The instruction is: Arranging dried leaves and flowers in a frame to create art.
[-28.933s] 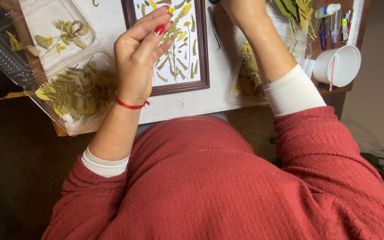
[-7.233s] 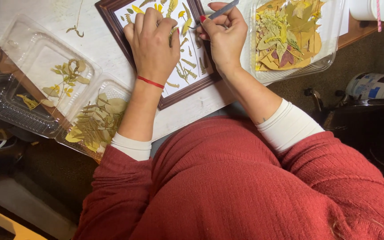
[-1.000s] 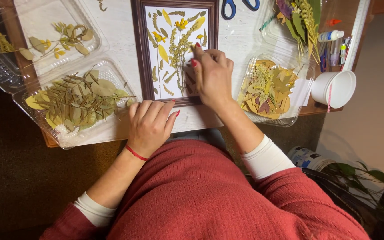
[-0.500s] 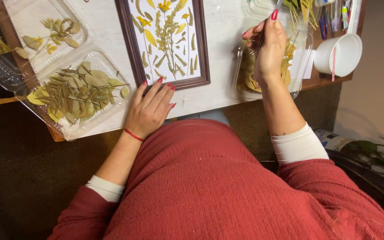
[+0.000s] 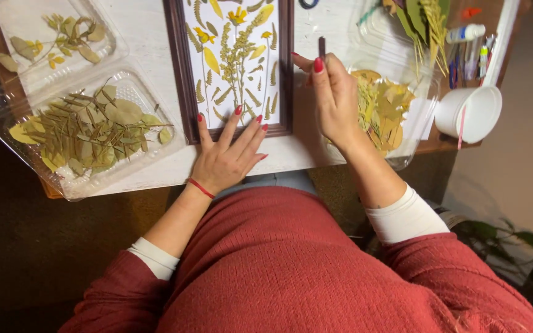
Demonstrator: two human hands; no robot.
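With the left hand (image 5: 224, 161) spread flat on the framed pressed-flower picture (image 5: 234, 58) at top centre, the slim dark tool (image 5: 322, 47) pinched by the right hand (image 5: 335, 98) could have dislodged brittle stems.

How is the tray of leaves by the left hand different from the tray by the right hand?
The left tray holds long olive-green sprigs and pale leaves; the right tray holds crinkled golden-yellow leaves. The left tray lies fully in view beside the left hand; the right tray is partly hidden behind the right hand. Both are clear plastic.
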